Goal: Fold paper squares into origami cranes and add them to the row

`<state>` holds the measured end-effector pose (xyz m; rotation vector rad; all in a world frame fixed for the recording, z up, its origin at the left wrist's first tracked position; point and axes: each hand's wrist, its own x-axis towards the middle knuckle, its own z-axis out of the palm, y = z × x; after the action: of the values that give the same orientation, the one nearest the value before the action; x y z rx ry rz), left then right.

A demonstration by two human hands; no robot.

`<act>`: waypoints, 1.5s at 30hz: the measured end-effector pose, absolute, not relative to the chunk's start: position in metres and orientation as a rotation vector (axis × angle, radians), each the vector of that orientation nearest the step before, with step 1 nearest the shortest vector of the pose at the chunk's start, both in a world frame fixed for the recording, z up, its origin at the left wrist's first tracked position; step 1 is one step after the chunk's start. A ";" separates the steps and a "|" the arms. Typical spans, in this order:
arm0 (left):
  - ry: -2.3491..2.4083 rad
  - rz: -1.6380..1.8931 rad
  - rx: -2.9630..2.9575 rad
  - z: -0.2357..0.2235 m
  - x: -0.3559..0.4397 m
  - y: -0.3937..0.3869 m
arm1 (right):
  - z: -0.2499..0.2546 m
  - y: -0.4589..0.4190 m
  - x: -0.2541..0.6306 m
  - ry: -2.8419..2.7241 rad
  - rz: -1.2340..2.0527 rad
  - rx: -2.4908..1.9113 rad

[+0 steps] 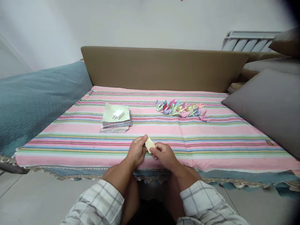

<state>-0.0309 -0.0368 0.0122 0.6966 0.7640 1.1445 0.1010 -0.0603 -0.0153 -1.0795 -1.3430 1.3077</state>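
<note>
A small folded piece of pale yellow paper is held up between my two hands, over the front part of the striped cloth. My left hand pinches its left edge, thumb on top. On the lower right side, my right hand grips it between thumb and curled fingers. The fingers behind the paper are partly hidden. Beyond my hands to the left lies a stack of square paper sheets, with a white plug adapter resting on top. Several folded paper cranes in many colours sit in a cluster to the right.
The pink striped cloth covers the seat of a sofa. A brown backrest board stands behind it. A blue-green cover drapes the left armrest, and grey cushions lean at the right. A white radiator is by the wall.
</note>
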 end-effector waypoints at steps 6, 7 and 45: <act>0.752 0.973 0.877 0.006 -0.032 -0.037 | -0.014 -0.060 0.102 -1.166 1.253 -1.136; 0.757 0.967 0.880 0.005 -0.032 -0.036 | -0.014 -0.060 0.102 -1.185 1.251 -1.130; 0.864 0.791 0.941 0.008 -0.034 -0.039 | -0.021 -0.054 0.124 -1.372 1.130 -0.844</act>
<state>-0.0339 -0.0387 0.0080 0.9414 0.8639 0.7910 0.1239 -0.0536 -0.0215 -0.8435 -1.3719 1.1298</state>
